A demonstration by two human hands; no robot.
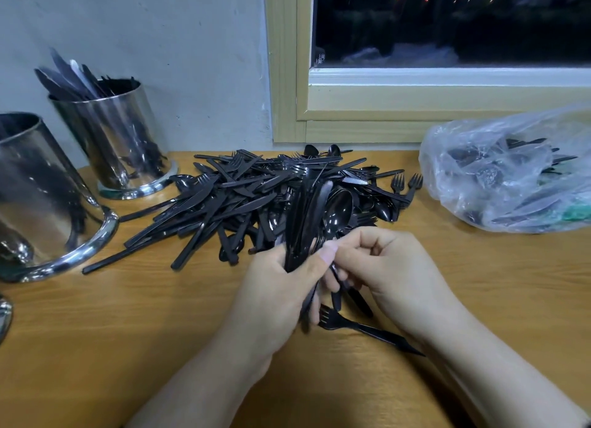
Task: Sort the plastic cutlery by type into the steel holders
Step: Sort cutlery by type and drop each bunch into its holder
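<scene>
A big heap of black plastic knives, forks and spoons (256,191) lies mid-table. My left hand (275,293) grips an upright bundle of black knives (303,223) just in front of the heap. My right hand (383,261) is beside it, fingers curled round a black spoon (337,210) and touching the bundle. A single black fork (355,325) lies on the table under my hands. One steel holder (118,139) at the back left holds knives. A second steel holder (35,197) stands nearer at the left edge; its contents are hidden.
A clear plastic bag (508,171) with more black cutlery sits at the right by the window frame (367,107). The wooden table (128,347) runs to a grey wall. A sliver of another steel base (3,319) shows at the far left edge.
</scene>
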